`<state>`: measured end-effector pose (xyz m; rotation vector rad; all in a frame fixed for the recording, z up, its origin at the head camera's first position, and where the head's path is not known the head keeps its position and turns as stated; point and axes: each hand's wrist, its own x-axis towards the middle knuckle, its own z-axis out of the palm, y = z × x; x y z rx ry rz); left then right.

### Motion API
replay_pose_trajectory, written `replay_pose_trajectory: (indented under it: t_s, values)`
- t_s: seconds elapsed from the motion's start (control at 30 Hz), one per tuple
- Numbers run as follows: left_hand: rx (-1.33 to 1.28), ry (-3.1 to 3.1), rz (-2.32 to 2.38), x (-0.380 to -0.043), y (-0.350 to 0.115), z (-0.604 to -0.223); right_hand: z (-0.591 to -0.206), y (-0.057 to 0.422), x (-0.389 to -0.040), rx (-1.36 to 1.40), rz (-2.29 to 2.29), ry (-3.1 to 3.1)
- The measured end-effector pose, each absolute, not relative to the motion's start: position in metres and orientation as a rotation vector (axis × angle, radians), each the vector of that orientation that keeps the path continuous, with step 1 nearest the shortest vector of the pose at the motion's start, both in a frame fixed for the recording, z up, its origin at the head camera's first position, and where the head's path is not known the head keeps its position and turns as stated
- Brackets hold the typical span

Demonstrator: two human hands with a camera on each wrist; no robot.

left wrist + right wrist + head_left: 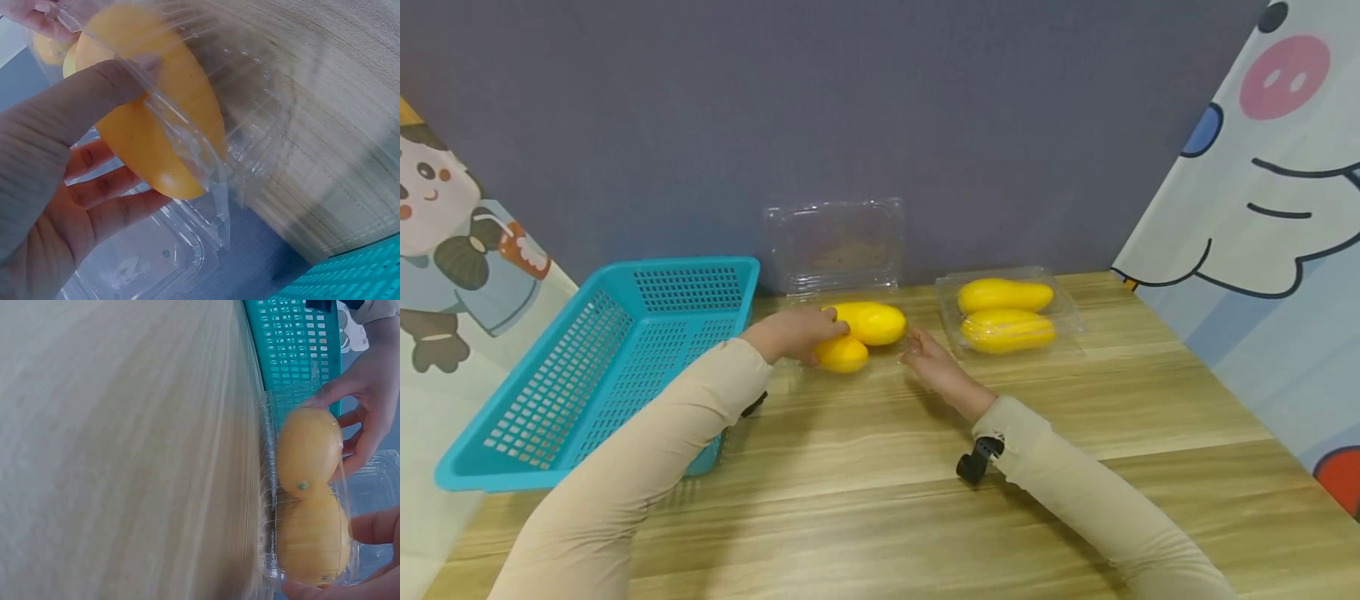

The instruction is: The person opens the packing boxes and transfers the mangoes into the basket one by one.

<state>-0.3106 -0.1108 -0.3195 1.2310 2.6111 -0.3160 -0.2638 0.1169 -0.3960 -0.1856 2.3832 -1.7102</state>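
An open clear clamshell container [835, 246] stands at the back of the wooden table [865, 467], its lid upright against the wall. Two yellow mangoes lie in its tray. My left hand [808, 333] grips the nearer mango [842, 354]. In the left wrist view the thumb [119, 78] presses the plastic rim [206, 162] onto that mango [150, 144], with fingers underneath. My right hand [925, 354] holds the tray's right end beside the farther mango [872, 322]. The right wrist view shows both mangoes [307, 450] [312, 540] in the tray wall [269, 487].
A closed clear container [1070, 321] with two more mangoes sits to the right of the open one. A blue mesh basket [602, 358] stands at the table's left edge under my left forearm. Printed panels flank the table and a grey wall backs it.
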Motion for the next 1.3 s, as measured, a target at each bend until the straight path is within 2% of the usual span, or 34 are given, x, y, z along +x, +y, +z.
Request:
replay_pose_trajectory:
  t_s: [0.5,0.87,1.17,1.3]
  values:
    - [1.259,2.607,-0.121,-0.312,-0.119,-0.318,-0.395,0.116,-0.262,-0.184,-1.711,2.381]
    - [1.24,2.578,-0.218,-0.315,-0.117,-0.317,-0.394,0.117,-0.262,-0.185,-1.704,2.374]
    - [1.2,2.57,-0.218,-0.316,-0.115,-0.317,-0.375,0.114,-0.251,-0.187,-1.679,2.37]
    - [1.194,2.567,-0.205,-0.316,-0.116,-0.318,-0.391,0.116,-0.26,-0.188,-1.698,2.389]
